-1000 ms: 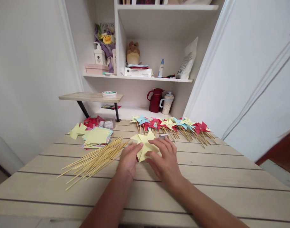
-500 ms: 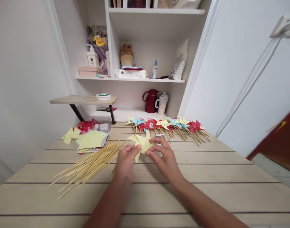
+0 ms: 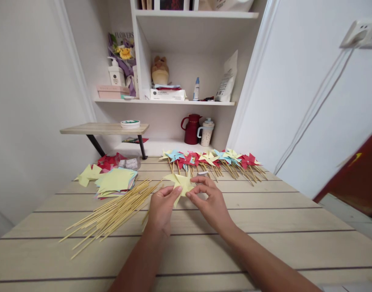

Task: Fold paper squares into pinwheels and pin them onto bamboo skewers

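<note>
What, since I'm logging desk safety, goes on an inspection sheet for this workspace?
Surface: light plank tabletop with dark seams.
Work items: pale yellow paper pinwheel in hand; loose sticks and a paper stack at left; mounted pinwheels in a row towards the back.
Clutter: red paper pieces and a clear container near the small stand.
Hands: left hand pinches the pinwheel; right hand is at its right side, exact grip unclear.
Cables: light cords run down from the wall socket at right.
Surroundings: white shelving behind, red jug and speckled cup standing low.
</note>
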A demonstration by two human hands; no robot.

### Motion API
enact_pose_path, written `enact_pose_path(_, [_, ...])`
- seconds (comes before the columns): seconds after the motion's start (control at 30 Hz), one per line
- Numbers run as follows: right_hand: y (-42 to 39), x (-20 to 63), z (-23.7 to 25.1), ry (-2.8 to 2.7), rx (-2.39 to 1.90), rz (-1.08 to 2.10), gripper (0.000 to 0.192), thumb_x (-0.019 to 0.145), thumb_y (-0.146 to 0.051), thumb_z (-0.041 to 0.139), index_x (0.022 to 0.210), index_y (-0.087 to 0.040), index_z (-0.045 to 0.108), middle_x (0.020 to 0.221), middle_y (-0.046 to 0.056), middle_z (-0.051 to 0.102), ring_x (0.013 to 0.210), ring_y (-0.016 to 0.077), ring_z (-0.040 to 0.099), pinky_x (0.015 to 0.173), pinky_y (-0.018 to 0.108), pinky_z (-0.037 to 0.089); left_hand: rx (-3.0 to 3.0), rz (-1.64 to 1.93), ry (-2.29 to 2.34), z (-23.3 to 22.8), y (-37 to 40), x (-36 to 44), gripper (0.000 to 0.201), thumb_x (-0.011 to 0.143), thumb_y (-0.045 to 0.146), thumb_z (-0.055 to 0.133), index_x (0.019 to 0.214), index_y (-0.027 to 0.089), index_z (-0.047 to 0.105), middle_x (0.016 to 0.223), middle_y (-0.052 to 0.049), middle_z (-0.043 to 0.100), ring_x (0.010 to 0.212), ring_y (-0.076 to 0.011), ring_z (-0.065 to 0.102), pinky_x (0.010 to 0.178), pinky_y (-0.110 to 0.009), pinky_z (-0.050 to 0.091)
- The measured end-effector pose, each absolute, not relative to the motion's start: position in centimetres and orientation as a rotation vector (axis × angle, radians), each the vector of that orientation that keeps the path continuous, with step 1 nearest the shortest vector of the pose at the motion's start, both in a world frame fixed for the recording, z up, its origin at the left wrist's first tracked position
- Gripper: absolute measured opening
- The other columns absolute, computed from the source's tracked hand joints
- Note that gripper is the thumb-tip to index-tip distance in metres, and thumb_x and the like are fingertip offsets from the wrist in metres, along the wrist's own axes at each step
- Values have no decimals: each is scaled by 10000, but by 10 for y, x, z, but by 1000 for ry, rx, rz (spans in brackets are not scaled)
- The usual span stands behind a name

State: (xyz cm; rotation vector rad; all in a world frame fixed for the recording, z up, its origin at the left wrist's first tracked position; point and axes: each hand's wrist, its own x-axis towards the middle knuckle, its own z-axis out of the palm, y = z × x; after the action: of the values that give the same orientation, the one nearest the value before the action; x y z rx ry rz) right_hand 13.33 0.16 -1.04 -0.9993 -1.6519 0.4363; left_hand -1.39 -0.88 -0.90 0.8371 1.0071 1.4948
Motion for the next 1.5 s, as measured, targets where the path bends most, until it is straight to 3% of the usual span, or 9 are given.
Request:
enact_pose_path(0.63, [0,133,-6,-1652,-986,437,196,765,-240,729,596,-214,633,979,59,684,987,246,610,928,435,423,922,1467,1048,-6,-12,-12,363,641,381,819,886,117,775,780,-79,751,749,-181,656,725,-268,470])
enact_pose_path(0.87, [1,133,-8,-1680,-990,441,173,777,-254,733,625,-220,658,980,55,675,994,249,611,938,446,428,1012,1492,1099,-7,-10,-11,335,683,397,757,888,133,776,878,-83,759,824,-226,672,766,-307,484])
enact_pose_path(1.0, [1,134,-8,-1667,-967,366,99,767,-296,757,830,-241,705,1091,73,614,1067,255,584,970,447,436,1222,1555,1221,-8,-6,-14,222,731,341,689,841,168,774,841,-51,756,849,-237,677,787,-322,493])
enact_pose_path(1.13, [0,139,-4,-1643,-982,152,327,785,-325,741,1100,-274,668,1249,100,519,1227,283,486,1037,481,397,1523,1683,1383,-9,-2,-17,127,744,252,649,765,200,763,864,-46,759,856,-232,677,833,-337,484])
enact_pose_path(1.23, [1,145,-1,-1680,-1015,50,410,776,-346,748,1172,-301,651,1391,101,438,1325,315,399,1079,528,340,1738,1717,1465,-10,-3,-17,113,750,228,647,746,233,759,867,-47,763,850,-236,677,870,-372,459])
enact_pose_path(1.37, [5,153,1,-1771,-1081,98,367,737,-354,786,1091,-307,701,1501,78,376,1370,348,350,1091,570,287,1910,1673,1457,-12,-6,-15,95,754,241,682,734,287,764,867,-43,770,860,-255,664,973,-427,360])
enact_pose_path(1.5, [9,156,0,-1843,-1055,183,150,728,-318,794,859,-269,740,1419,76,507,1339,344,393,1072,580,284,1880,1639,1317,-11,-7,-14,80,743,269,712,721,326,764,857,-31,770,866,-271,640,1046,-437,270])
